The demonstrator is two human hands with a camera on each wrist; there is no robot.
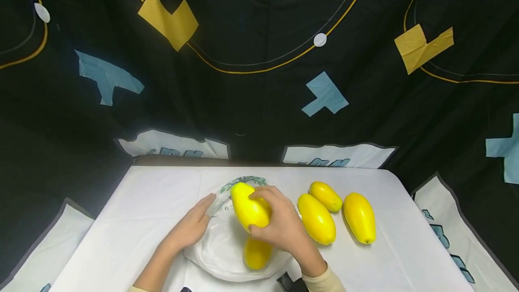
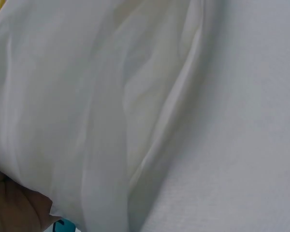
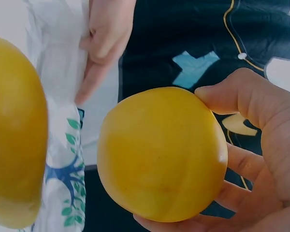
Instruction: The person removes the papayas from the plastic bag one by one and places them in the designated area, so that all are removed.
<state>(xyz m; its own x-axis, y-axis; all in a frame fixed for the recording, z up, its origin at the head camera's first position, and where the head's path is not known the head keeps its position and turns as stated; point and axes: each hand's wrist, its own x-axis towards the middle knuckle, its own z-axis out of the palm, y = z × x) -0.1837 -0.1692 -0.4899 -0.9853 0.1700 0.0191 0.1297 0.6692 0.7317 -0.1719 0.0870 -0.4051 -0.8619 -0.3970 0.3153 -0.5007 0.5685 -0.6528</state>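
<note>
My right hand [image 1: 279,220] grips a smooth yellow oblong fruit [image 1: 245,206], thumb on one side and fingers on the other, over a white cloth bag [image 1: 223,260]. The right wrist view shows the rounded end of that fruit [image 3: 162,154]. The bag bears a blue tree and green leaves. My left hand [image 1: 194,224] holds the bag's left edge with its longer fingers extended; in the left wrist view fabric [image 2: 63,96] hides most of that hand [image 2: 14,208]. Below the held fruit, another yellow fruit [image 1: 257,253] lies at the bag; whether it is inside, I cannot tell.
Right of the bag, three more yellow fruits [image 1: 324,195] [image 1: 317,219] [image 1: 359,217] lie close together on the white-covered table [image 1: 405,256]. A dark curtain [image 1: 251,111] with blue and gold patches hangs behind the table's far edge.
</note>
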